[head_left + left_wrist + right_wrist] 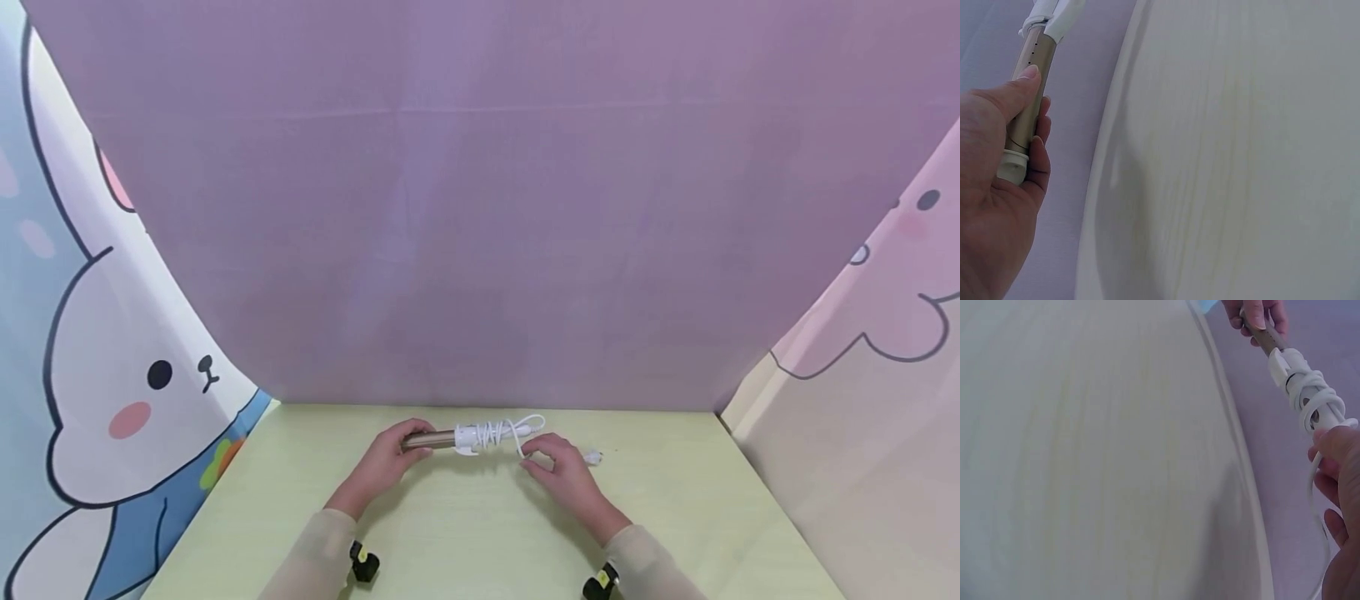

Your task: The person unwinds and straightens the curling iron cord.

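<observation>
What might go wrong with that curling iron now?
The cord loops unevenly round the handle, so it might slip or tangle. The left hand grips the barrel, so the curling iron might twist if the right hand pulls the cord. The plug, which neither hand holds, might snag.

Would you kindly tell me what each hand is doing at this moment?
Left hand: closed, holding the curling iron by its bronze barrel.
Right hand: closed, pinching the white cord between its fingers.
</observation>
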Action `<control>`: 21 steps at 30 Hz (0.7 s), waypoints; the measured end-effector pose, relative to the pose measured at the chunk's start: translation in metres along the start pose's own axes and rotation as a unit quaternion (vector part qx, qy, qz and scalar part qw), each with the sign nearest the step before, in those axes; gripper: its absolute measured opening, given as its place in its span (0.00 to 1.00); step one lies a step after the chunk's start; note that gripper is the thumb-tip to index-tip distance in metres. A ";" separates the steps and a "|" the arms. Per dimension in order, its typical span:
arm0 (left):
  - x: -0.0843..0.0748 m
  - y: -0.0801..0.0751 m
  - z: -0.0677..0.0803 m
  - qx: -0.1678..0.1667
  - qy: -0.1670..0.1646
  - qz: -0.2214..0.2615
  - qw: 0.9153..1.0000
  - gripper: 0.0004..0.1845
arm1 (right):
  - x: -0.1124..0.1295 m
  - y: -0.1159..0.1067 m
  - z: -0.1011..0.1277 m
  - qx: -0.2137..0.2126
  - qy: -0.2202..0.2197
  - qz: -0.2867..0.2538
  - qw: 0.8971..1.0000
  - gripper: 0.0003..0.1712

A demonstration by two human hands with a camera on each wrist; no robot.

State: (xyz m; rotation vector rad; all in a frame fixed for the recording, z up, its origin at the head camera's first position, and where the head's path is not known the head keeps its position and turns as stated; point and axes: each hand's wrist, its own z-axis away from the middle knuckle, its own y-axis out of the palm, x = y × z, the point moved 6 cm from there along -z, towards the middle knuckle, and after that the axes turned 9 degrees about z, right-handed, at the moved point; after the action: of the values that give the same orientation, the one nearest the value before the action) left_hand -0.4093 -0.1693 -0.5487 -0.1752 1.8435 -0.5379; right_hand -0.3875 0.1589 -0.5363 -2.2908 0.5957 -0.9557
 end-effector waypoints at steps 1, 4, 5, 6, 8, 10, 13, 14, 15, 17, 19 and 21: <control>0.000 0.000 0.000 0.000 0.001 0.000 1.000 0.17 | 0.000 0.000 0.000 -0.002 0.002 -0.002 1.000 0.11; -0.001 0.000 0.001 -0.001 0.002 -0.001 1.000 0.16 | 0.002 -0.002 0.001 -0.006 0.002 -0.015 1.000 0.11; 0.000 0.000 0.001 -0.001 0.001 -0.001 1.000 0.16 | 0.003 -0.003 0.001 -0.011 0.000 -0.024 1.000 0.12; 0.000 0.000 0.001 -0.002 0.001 -0.001 1.000 0.16 | 0.003 -0.004 0.001 -0.018 -0.005 -0.033 0.999 0.13; 0.001 0.000 0.002 -0.004 0.000 -0.003 1.000 0.17 | 0.005 -0.008 0.001 -0.033 -0.021 -0.053 0.998 0.15; 0.001 0.000 0.002 -0.005 0.000 -0.005 1.000 0.17 | 0.007 -0.012 0.000 -0.051 -0.038 -0.068 0.996 0.16; 0.000 0.001 0.003 0.001 0.004 -0.004 1.000 0.16 | 0.008 -0.018 -0.003 -0.070 -0.054 -0.072 0.993 0.15; 0.000 0.002 0.004 0.004 0.006 -0.003 1.000 0.16 | 0.008 -0.019 -0.004 -0.075 -0.058 -0.072 0.993 0.15; -0.001 0.003 0.004 0.008 0.010 -0.002 1.000 0.15 | 0.007 -0.021 -0.004 -0.077 -0.058 -0.073 0.993 0.14; -0.002 0.005 0.005 0.016 0.015 0.000 1.000 0.15 | 0.005 -0.025 -0.007 -0.077 -0.052 -0.074 0.993 0.13; -0.003 0.007 0.005 0.021 0.019 0.000 1.000 0.15 | 0.004 -0.030 -0.009 -0.075 -0.048 -0.072 0.993 0.12; -0.004 0.008 0.005 0.022 0.021 -0.004 1.000 0.15 | 0.002 -0.035 -0.013 -0.071 -0.041 -0.065 0.995 0.12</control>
State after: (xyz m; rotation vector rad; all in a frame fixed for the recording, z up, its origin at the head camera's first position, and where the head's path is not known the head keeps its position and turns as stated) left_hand -0.4023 -0.1618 -0.5506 -0.1421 1.8714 -0.5911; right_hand -0.3893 0.1786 -0.5051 -2.5078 0.4986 -0.9005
